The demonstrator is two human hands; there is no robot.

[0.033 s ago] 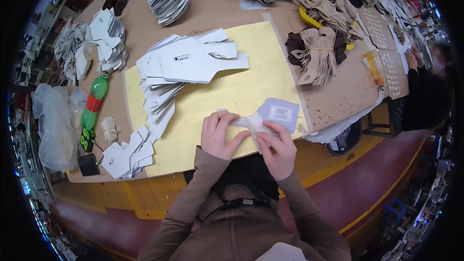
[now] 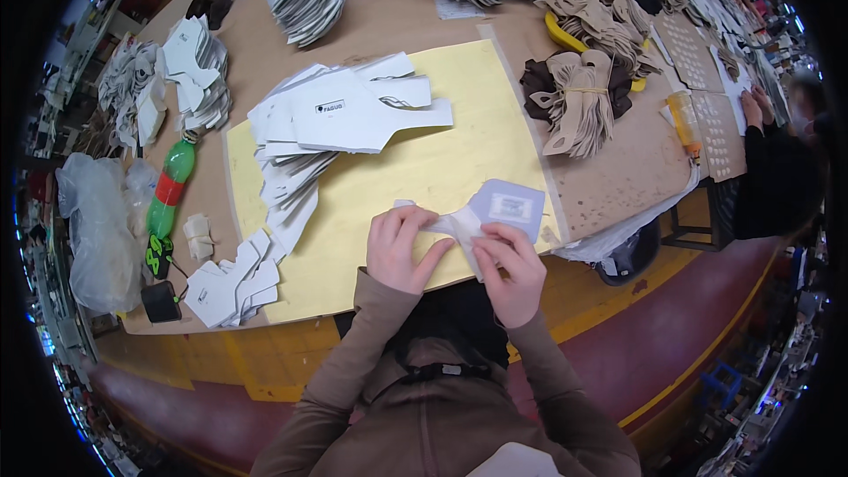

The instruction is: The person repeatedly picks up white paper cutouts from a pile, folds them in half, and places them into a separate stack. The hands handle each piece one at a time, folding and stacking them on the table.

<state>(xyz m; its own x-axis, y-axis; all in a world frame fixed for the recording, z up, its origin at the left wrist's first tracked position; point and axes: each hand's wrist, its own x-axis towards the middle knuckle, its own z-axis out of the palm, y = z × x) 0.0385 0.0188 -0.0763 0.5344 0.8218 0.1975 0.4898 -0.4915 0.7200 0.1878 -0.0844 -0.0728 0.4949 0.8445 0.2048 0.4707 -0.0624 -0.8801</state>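
My left hand (image 2: 397, 247) and my right hand (image 2: 512, 269) both grip one white cut-out piece (image 2: 503, 208) at the near edge of a yellow mat (image 2: 433, 172). The piece has a narrow white middle pinched between my fingers and a wider pale blue-grey end with a small label, lying to the right. A long fanned row of similar white cut-outs (image 2: 344, 110) lies across the mat's far left. A smaller pile of white pieces (image 2: 231, 283) sits at the mat's near left corner.
A green bottle with a red band (image 2: 168, 190) and a clear plastic bag (image 2: 93, 230) lie at the left. Bundles of beige and brown pieces (image 2: 579, 102) and an orange bottle (image 2: 685, 124) lie at the right. A person in black (image 2: 777, 168) works at the far right.
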